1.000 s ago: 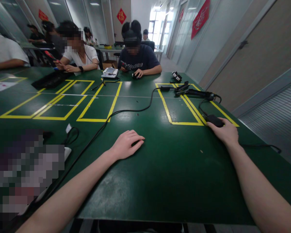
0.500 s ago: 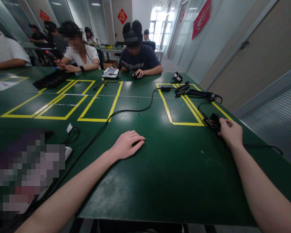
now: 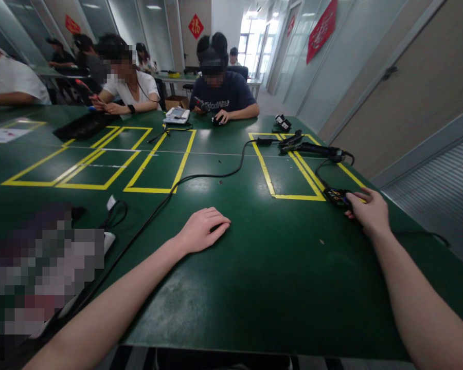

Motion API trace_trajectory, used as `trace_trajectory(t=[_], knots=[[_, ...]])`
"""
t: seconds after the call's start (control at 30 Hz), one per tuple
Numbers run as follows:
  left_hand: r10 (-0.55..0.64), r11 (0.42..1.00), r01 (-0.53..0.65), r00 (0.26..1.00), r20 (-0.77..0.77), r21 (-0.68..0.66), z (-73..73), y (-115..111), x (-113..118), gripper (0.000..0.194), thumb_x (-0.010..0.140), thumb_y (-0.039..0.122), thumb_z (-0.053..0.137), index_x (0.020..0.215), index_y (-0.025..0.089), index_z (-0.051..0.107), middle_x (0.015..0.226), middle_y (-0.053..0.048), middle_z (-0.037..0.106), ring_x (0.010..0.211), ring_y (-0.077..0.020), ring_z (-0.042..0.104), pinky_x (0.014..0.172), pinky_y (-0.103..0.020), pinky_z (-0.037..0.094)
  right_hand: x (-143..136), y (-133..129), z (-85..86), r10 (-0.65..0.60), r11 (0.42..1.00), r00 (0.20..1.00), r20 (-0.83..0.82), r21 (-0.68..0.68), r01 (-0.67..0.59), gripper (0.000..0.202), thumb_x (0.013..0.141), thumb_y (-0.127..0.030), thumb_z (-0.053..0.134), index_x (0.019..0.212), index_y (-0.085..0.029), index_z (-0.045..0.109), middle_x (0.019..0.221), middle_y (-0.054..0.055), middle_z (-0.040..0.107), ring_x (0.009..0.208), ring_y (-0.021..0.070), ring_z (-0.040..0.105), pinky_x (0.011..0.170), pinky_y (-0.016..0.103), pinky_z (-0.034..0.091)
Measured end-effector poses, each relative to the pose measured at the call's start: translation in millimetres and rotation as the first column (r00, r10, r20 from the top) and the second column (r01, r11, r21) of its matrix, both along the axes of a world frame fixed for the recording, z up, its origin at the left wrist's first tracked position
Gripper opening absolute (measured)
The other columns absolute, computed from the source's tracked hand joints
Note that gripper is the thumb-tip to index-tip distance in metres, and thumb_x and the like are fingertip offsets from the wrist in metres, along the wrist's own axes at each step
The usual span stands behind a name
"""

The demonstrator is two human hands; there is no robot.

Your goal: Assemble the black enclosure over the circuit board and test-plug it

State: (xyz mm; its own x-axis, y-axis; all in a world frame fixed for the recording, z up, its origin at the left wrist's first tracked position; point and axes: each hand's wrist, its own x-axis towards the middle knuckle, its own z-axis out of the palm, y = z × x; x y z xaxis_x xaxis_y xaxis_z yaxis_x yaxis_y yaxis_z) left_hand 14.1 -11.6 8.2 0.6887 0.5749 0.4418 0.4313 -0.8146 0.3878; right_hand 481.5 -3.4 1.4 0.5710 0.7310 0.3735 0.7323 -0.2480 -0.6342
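My left hand (image 3: 202,231) lies on the green table (image 3: 254,288), holding nothing, with its fingers loosely stretched and the thumb a little apart. At the right, my right hand (image 3: 370,210) grips the near end of a small black device (image 3: 336,196) with colored marks, thumb on top and fingers curled at its side. What exactly the device is, I cannot make out. A cable runs from it toward a long black tool (image 3: 312,149) lying farther back. My fingers and palm cover the device's right end.
A black cable (image 3: 200,176) crosses the table from lower left to the tool. Yellow tape rectangles (image 3: 150,190) mark the surface. A black tray (image 3: 83,126), a white device (image 3: 176,115) and a small black-and-white object (image 3: 283,122) lie farther off. Co-workers (image 3: 226,92) sit opposite.
The black part at my right fingers has gone from raised to lower and flatter against the device. My right hand has shifted slightly right. The left hand has stayed in place.
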Motion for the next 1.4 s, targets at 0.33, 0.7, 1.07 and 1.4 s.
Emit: trace_trajectory(t=[0.33, 0.7, 1.07, 1.4], knots=[[0.007, 1.000, -0.007, 1.000, 0.009, -0.014, -0.7, -1, 0, 0.027, 0.105, 0.028, 0.051, 0.104, 0.019, 0.076, 0.099, -0.006, 0.079, 0.089, -0.0196, 0.070, 0.083, -0.034, 0.056, -29, -7, 30.5, -0.077, 0.993, 0.993, 0.085, -0.078, 0.084, 0.023, 0.071, -0.035, 0.072, 0.085, -0.023, 0.058, 0.088, 0.006, 0.066, 0.080, 0.0248, 0.062, 0.080, 0.037, 0.048], [0.002, 1.000, -0.002, 1.000, 0.010, -0.008, 0.1, -1, 1, 0.029, 0.105, 0.028, 0.050, 0.103, 0.019, 0.076, 0.097, -0.006, 0.079, 0.089, -0.0195, 0.070, 0.084, -0.035, 0.057, -40, -9, 34.2, -0.004, 0.975, 0.989, 0.145, -0.221, 0.036, 0.019, 0.078, -0.031, 0.067, 0.095, -0.023, 0.068, 0.086, 0.006, 0.072, 0.082, 0.0262, 0.062, 0.065, 0.033, 0.039], [-0.001, 1.000, 0.001, 1.000, 0.010, -0.013, 0.5, -1, 1, 0.029, 0.105, 0.028, 0.049, 0.100, 0.019, 0.076, 0.096, -0.006, 0.079, 0.088, -0.0193, 0.070, 0.083, -0.034, 0.057, -40, -9, 35.8, -0.045, 0.996, 0.998, 0.038, -0.078, 0.048, 0.029, 0.067, -0.027, 0.072, 0.092, -0.023, 0.057, 0.076, -0.001, 0.054, 0.076, 0.0226, 0.059, 0.072, 0.033, 0.043], [-0.005, 1.000, 0.005, 1.000, 0.015, -0.018, 0.8, -1, 1, 0.027, 0.104, 0.027, 0.050, 0.099, 0.019, 0.076, 0.097, -0.006, 0.079, 0.088, -0.0195, 0.070, 0.084, -0.034, 0.056, -30, -8, 29.9, -0.217, 0.939, 0.966, 0.143, -0.239, 0.247, 0.049, 0.080, -0.035, 0.068, 0.124, -0.016, 0.065, 0.118, 0.020, 0.069, 0.115, 0.0365, 0.062, 0.095, 0.044, 0.049]])
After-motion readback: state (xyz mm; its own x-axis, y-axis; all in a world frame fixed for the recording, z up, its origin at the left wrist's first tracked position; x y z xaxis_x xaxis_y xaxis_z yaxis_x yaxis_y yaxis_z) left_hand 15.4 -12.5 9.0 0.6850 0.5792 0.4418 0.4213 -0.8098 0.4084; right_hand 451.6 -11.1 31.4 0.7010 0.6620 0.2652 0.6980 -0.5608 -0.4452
